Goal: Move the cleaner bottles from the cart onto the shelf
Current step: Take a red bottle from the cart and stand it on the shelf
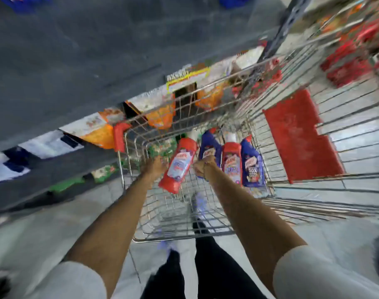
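Picking up: the left hand (155,167) clasps a red bottle (179,165) in the cart (184,234), the right hand (203,168) closes on a blue bottle (209,147); next, lift both clear toward the shelf (54,117).

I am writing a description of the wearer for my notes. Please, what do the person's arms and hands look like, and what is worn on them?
Both forearms are bare. Short light grey sleeves end near the elbows. The left hand and right hand wear no gloves; the blur hides any rings or finer detail.
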Tool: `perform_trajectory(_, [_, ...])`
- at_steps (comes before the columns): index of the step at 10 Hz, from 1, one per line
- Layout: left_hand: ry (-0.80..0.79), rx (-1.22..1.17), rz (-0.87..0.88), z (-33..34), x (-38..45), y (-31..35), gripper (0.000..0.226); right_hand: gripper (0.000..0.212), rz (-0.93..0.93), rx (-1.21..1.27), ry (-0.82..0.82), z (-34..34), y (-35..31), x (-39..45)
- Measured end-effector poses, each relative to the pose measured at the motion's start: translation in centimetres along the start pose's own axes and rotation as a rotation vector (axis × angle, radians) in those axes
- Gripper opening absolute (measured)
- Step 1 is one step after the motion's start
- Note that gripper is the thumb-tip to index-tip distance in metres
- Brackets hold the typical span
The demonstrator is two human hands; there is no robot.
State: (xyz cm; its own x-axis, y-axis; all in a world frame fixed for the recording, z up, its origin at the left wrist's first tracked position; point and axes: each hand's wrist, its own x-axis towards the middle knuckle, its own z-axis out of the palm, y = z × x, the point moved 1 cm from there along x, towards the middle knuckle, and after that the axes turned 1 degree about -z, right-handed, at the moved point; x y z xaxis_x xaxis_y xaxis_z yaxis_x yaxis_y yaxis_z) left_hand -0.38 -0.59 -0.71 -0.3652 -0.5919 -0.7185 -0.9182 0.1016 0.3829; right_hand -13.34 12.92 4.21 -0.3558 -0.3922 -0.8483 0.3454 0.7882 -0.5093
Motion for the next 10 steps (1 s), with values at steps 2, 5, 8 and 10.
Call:
perform_trajectory(2, [-0.161,0.011,-0.076,2.7,3.9,-0.4,0.043,0.025,0.203,0.031,-0.086,4.3,3.2,8.4])
perform_trajectory(5, [-0.063,-0.090,-0.048,4.2,3.4,-0.5,0.037,0.034,0.211,0.131,-0.026,4.0,4.6,9.9])
perform_trajectory(8, [-0.008,-0.231,0.186,-0.2,-3.8,3.9,0.048,0.016,0.033,0.309,-0.259,-1.6,1.7,3.6])
perform_trajectory(10, [0.068,-0.468,0.340,-5.5,-9.4,5.9,0.059,0.030,-0.368,0.138,-0.354,-4.2,-3.9,-1.8])
